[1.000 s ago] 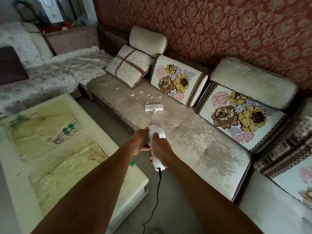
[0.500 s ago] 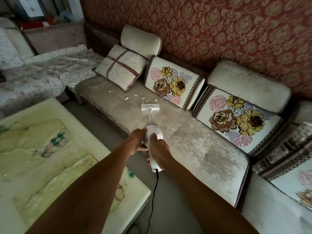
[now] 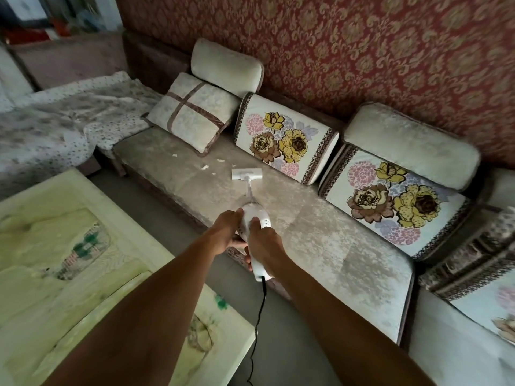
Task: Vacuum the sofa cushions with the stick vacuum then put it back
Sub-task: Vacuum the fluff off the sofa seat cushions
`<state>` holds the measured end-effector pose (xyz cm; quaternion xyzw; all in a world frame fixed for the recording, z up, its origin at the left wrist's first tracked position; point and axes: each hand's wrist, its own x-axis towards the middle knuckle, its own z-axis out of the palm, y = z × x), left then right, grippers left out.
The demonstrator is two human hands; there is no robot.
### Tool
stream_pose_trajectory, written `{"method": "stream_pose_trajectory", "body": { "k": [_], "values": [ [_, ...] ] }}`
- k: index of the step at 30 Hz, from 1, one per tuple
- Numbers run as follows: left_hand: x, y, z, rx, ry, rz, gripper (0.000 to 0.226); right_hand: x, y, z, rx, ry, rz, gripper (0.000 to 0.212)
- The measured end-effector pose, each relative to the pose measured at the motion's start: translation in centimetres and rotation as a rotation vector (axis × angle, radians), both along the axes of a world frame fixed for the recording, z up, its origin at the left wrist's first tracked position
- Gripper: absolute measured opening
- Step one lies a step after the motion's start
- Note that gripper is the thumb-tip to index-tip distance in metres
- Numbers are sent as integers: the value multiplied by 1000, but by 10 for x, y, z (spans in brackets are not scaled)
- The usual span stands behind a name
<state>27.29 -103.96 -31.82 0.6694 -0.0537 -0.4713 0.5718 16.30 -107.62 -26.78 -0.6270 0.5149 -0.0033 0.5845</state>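
Both hands hold a white stick vacuum. My right hand grips its handle from above; my left hand holds the left side of its body. Its flat white nozzle lies on the beige sofa seat cushion. Several white paper scraps lie on the cushion just left of and beyond the nozzle. A black cord hangs from the handle's end down to the floor.
Flowered back cushions and a beige throw pillow lean against the sofa back. A pale green coffee table stands close at my left, leaving a narrow strip of grey floor. A blanket-covered sofa section lies far left.
The nozzle has slid along the seat cushion toward the scraps near the throw pillow, and fewer scraps show. My view has shifted left along the sofa. Both hands keep their hold.
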Motion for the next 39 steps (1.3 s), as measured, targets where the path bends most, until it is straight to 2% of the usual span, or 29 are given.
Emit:
{"method": "stream_pose_trajectory", "body": {
  "k": [10,26,33,39],
  "values": [
    [28,-20,-2,24,14,6,42,29,-19,-2,9,24,14,53],
    [52,-73,-6,44,-21,62,38,64,-79,-23,84,4,13,59],
    [73,-110,0,39,-86,63,42,86,-123,-24,238,-55,-37,64],
    [79,-150,3,44,-120,118,43,95,-166,-16,274,-93,-44,62]
  ]
}}
